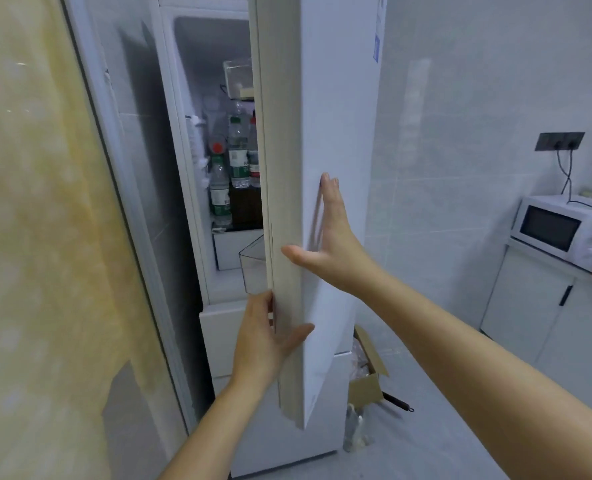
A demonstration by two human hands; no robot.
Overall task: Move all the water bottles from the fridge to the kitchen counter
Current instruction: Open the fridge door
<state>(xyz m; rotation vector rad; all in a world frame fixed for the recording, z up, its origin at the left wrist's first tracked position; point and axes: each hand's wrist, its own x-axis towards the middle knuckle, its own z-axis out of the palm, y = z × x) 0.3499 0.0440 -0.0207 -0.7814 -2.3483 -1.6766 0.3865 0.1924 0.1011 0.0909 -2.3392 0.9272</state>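
water bottles (238,150) upright, caps up | left hand (265,337) holds fridge door (336,133)

A white microwave (561,233) stands at right; its cord (566,174) climbs to a dark socket (559,141); an open cardboard box (365,388) sits on the floor (443,427), with perhaps a pan handle (396,401) beside it.
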